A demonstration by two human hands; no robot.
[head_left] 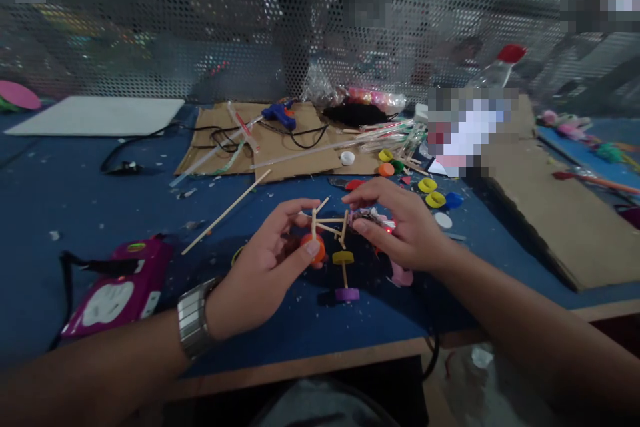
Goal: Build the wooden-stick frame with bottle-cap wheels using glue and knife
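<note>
My left hand [273,250] grips a small frame of wooden sticks [330,221], its thumb against an orange bottle cap [315,248] at the frame's left end. My right hand [405,220] hovers at the frame's other end, thumb and fingers apart. Between and behind those fingers shows a pinkish, cluttered bundle with a small red light [389,229], partly hidden. Just below the frame, a stick axle [345,275] joins a yellow cap [343,257] and a purple cap [347,294]. A metal-band watch [195,317] is on my left wrist.
A blue glue gun [280,115] with a cord lies on cardboard [300,157] at the back. Loose bottle caps [435,199] lie to the right, near a cardboard piece [545,207]. Leftward are a long stick [227,210], a magenta pouch [120,287] and a white board [100,115].
</note>
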